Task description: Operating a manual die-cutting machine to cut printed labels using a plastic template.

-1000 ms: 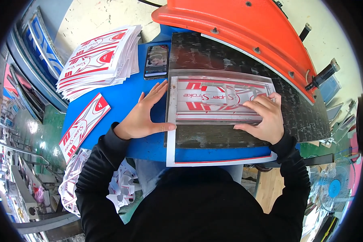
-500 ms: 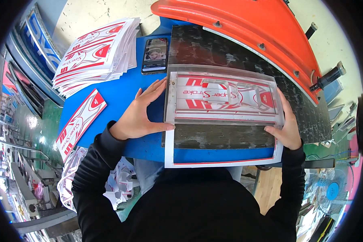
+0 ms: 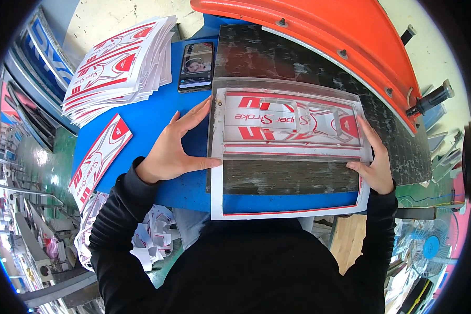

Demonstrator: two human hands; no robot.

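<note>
The right hand (image 3: 374, 159), which a second ago gripped the block's top, now sits at its right end, so the work looks like steadying or squaring it from both ends. The left hand (image 3: 175, 149) stays by the left end: its fingers and thumb are spread wide, the thumb tip resting on the paper margin. The right fingers are also parted, lying along the right end, the thumb lower near the sheet's edge; how firmly they press, I cannot tell.

The clear rectangular plastic block with raised inner bars (image 3: 302, 118) lies over the far part of a white paper sheet printed in red and grey (image 3: 217, 196), on a scuffed black board (image 3: 251, 52) atop the blue tabletop (image 3: 146, 112). Red stripes and a curved grey design show through, upside down. The sheet's near part is a rectangular opening, its thin border reaching past the board's near edge.
</note>
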